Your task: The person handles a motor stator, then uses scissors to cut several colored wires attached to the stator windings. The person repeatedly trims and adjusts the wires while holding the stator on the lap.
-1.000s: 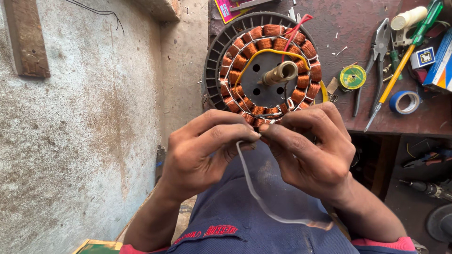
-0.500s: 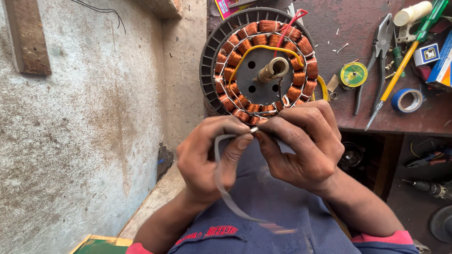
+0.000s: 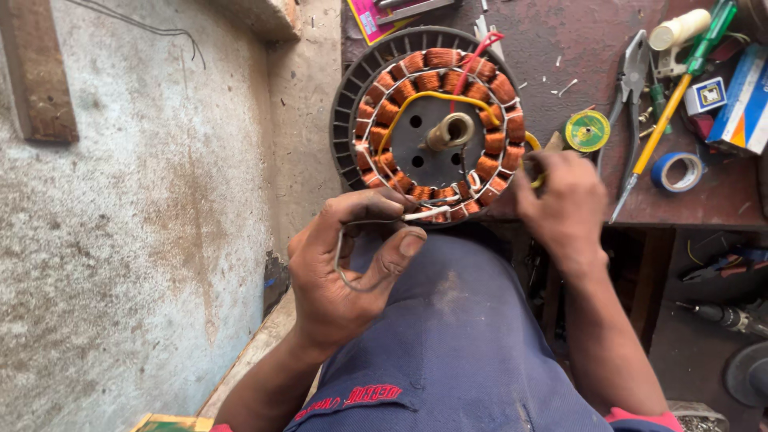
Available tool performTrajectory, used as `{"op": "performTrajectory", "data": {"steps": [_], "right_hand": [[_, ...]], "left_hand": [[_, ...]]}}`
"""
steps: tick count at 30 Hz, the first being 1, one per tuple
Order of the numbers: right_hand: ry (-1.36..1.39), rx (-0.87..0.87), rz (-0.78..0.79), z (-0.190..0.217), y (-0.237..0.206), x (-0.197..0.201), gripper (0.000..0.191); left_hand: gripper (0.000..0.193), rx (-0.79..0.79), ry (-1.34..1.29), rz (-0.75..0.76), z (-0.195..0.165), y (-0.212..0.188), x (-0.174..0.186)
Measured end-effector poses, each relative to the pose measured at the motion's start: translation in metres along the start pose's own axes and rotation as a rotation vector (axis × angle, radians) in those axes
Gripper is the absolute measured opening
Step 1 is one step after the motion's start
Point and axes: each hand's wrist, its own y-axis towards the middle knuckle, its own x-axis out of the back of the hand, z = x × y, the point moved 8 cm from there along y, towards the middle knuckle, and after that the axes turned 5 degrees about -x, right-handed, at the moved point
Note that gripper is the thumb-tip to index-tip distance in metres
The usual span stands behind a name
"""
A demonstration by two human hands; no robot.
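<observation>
Head view: left hand (image 3: 352, 272) had its fingers (image 3: 404, 244) closed on a thin pale sleeve (image 3: 424, 214) at the lower rim of the copper-wound stator (image 3: 436, 120), which stood against the bench (image 3: 560, 48). Right hand (image 3: 560, 200) gripped the stator's lower right edge; its fingertips were hidden.

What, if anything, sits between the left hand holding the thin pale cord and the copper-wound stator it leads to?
Nothing visible. The left hand pinches the thin pale cord just below the round stator with copper coils, and the cord runs straight to its lower rim. The right hand rests at the stator's right edge, clear of that path.
</observation>
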Motion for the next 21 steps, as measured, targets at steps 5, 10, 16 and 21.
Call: {"op": "performTrajectory", "data": {"steps": [5,10,16,21], "right_hand": [[-0.155,-0.088,0.142,-0.010,-0.006,-0.027,0.030],[-0.251,-0.170,0.272,-0.009,0.006,-0.040,0.036],[-0.272,-0.216,0.423,-0.026,0.021,-0.062,0.034],[0.601,-0.418,0.619,-0.065,0.013,-0.051,0.038]], "left_hand": [[0.023,0.048,-0.013,0.003,0.001,0.002,-0.002],[0.036,0.114,-0.027,-0.046,0.003,-0.006,0.002],[0.039,0.132,-0.099,-0.061,0.005,-0.012,0.000],[0.034,0.216,-0.118,-0.097,0.010,-0.016,0.000]]}}
